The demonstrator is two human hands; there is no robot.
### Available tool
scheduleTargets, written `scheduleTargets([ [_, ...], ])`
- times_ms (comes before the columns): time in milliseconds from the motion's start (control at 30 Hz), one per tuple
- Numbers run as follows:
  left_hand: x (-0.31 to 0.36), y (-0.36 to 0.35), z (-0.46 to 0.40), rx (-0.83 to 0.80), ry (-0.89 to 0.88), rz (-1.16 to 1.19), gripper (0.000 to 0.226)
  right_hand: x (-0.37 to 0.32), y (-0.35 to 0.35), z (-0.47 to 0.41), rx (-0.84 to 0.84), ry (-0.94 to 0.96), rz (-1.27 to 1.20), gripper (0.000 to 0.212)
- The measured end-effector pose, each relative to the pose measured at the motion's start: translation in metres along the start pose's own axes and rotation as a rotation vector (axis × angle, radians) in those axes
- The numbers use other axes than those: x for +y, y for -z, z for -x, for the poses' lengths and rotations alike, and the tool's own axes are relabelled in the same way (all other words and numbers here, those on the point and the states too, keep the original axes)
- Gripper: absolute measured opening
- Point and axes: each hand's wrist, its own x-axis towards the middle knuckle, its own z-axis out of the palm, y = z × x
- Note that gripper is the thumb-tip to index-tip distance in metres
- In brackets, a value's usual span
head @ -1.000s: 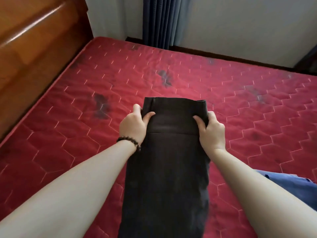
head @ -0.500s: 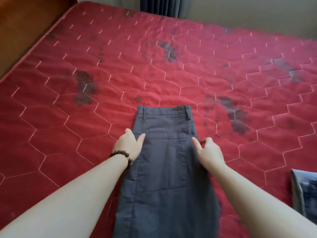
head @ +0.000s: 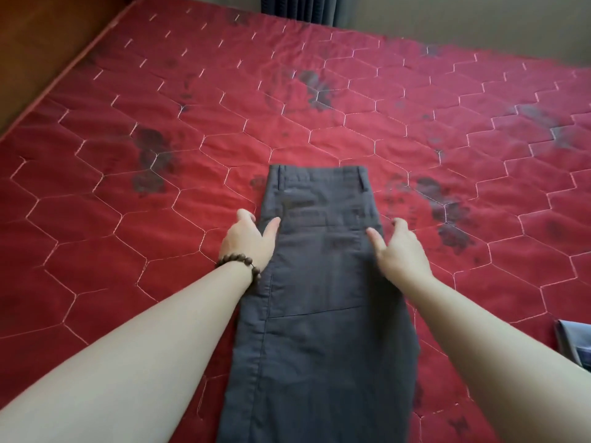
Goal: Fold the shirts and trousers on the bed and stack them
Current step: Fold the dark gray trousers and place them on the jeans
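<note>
A single head-worn, wide-angle view looks forward and steeply down from above the near edge of the bed point(head: 415, 100). It faces the curtain point(head: 297, 8) and wall beyond the bed's far edge. The trousers point(head: 319, 298) lie close beneath it, centred, running off the bottom of the frame.
</note>
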Motion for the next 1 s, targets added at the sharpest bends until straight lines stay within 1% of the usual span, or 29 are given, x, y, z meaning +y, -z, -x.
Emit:
scheduleTargets([
  [67,-0.009,-0.003,0.008,0.001,-0.012,0.018,0.033,0.014,-0.006,0.007,-0.052,-0.041,0.098,0.064],
  [133,-0.018,-0.005,0.022,0.034,-0.046,0.029,0.029,0.026,-0.014,0.021,-0.008,0.0,0.207,0.063],
  [200,-0.025,-0.008,0.037,0.057,-0.072,0.026,0.033,0.034,-0.023,0.037,0.077,0.116,0.273,0.062],
  [267,-0.03,-0.009,0.049,0.062,-0.082,0.035,0.035,0.037,-0.034,0.051,0.107,0.263,0.286,0.063],
  [333,-0.032,-0.01,0.055,0.066,-0.132,0.088,0.03,0.037,-0.045,0.058,0.057,0.359,0.361,0.062],
  [367,-0.033,-0.011,0.057,0.056,-0.177,0.102,0.026,0.038,-0.05,0.061,0.016,0.374,0.416,0.061],
  [433,-0.035,-0.013,0.061,0.029,-0.25,0.083,0.021,0.04,-0.055,0.062,-0.014,0.33,0.486,0.061],
  [467,-0.036,-0.014,0.063,0.021,-0.267,0.061,0.02,0.039,-0.054,0.063,0.013,0.271,0.486,0.063],
  [500,-0.036,-0.015,0.064,0.022,-0.275,0.032,0.021,0.037,-0.051,0.064,0.078,0.211,0.463,0.064],
  [533,-0.037,-0.016,0.064,0.031,-0.281,-0.007,0.02,0.037,-0.049,0.063,0.162,0.168,0.434,0.061],
  [600,-0.039,-0.018,0.064,0.044,-0.284,-0.078,0.017,0.038,-0.046,0.062,0.292,0.178,0.433,0.038],
  [633,-0.039,-0.019,0.063,0.039,-0.283,-0.095,0.018,0.039,-0.044,0.06,0.304,0.197,0.44,0.028],
  [733,-0.041,-0.019,0.061,0.014,-0.278,-0.101,0.022,0.042,-0.039,0.051,0.237,0.22,0.45,0.015],
  [800,-0.042,-0.019,0.061,0.0,-0.283,-0.097,0.027,0.047,-0.035,0.046,0.235,0.186,0.469,0.014],
  [900,-0.041,-0.02,0.062,-0.001,-0.251,-0.059,0.041,0.055,-0.03,0.044,0.216,0.135,0.467,0.015],
  [967,-0.038,-0.021,0.06,0.016,-0.216,-0.062,0.037,0.059,-0.03,0.043,0.167,0.136,0.377,0.018],
  [1000,-0.035,-0.021,0.057,0.027,-0.195,-0.065,0.032,0.058,-0.029,0.043,0.192,0.137,0.294,0.021],
])
